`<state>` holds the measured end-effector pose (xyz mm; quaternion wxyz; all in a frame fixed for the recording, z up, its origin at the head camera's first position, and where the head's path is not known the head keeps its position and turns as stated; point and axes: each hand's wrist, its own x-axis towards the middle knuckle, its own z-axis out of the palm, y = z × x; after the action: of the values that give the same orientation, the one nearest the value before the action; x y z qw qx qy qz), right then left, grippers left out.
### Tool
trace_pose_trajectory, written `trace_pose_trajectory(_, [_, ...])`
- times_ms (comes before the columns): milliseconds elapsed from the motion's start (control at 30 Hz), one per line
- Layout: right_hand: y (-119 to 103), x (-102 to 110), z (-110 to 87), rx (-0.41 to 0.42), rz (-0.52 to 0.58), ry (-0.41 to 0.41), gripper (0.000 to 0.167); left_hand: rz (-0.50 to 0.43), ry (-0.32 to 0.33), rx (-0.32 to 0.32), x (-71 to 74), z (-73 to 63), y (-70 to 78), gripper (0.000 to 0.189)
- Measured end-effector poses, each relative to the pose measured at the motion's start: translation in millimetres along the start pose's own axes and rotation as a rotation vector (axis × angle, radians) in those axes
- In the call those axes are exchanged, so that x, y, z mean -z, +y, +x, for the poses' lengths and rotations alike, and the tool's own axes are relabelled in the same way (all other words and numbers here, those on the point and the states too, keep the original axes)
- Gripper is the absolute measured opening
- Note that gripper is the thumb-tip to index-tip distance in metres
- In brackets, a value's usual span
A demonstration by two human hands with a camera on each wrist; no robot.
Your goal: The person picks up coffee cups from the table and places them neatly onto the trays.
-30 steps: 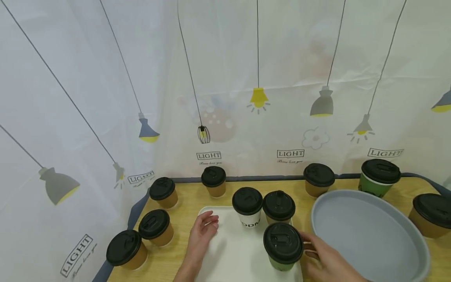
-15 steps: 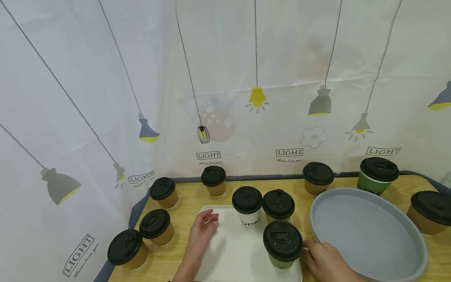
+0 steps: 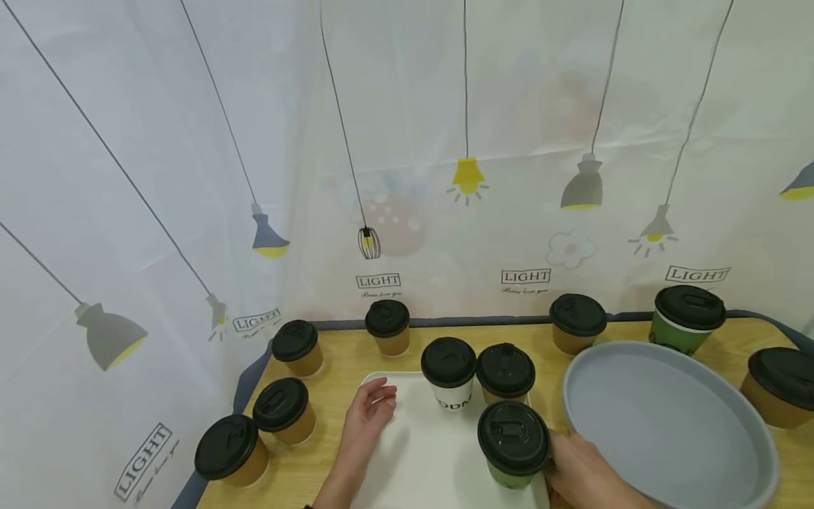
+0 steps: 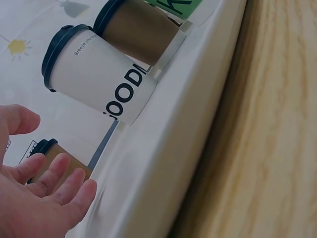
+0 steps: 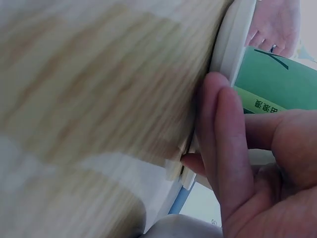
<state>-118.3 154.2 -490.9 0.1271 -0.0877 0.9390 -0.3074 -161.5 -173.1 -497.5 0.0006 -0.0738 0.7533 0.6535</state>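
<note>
A white tray (image 3: 420, 452) lies on the wooden table, carrying three lidded paper cups: a white cup (image 3: 453, 396), a brown cup (image 3: 505, 375) and a green cup (image 3: 512, 442). My left hand (image 3: 367, 424) is held over the tray's left edge, fingers loosely bent and apart. Nothing is between them in the left wrist view, where the white cup (image 4: 99, 74) stands beyond the fingertips. At the tray's right edge, beside the green cup, my right hand (image 3: 575, 466) grips the rim. The right wrist view shows its fingers (image 5: 230, 144) against the tray rim (image 5: 233, 44), with the thumb partly hidden.
A round grey tray (image 3: 661, 424) lies to the right, close to my right hand. Behind it stand a brown cup (image 3: 575, 332) and a green cup (image 3: 677, 336), with another brown cup (image 3: 779, 399) at far right. Several brown cups (image 3: 295, 424) stand left and behind.
My right hand has closed from loosely extended fingers beside the green cup to a grip on the tray's right edge. The left hand and the cups look unmoved.
</note>
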Motion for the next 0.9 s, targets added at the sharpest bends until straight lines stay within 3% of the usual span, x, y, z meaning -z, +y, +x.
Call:
trace_pose_trajectory(267, [-2.5,2.8,-0.3,0.046,-0.009,0.039,0.022,-0.012,-0.007,-0.075,6.0,5.4,1.5,0.048])
trace_pose_trajectory(467, [-1.8,2.9,-1.1,0.120,-0.091,0.136,0.023,0.002,0.016,-0.108,13.7,16.0,11.7,0.047])
trace_pose_trajectory(700, [-3.9,6.9,-2.9,0.150,-0.142,0.222,0.028,0.018,0.058,-0.134,20.5,44.5,30.2,0.049])
trace_pose_trajectory(900, [-5.5,8.2,-4.9,0.124,-0.125,0.184,0.027,0.121,0.057,-0.111,23.6,71.5,43.7,0.065])
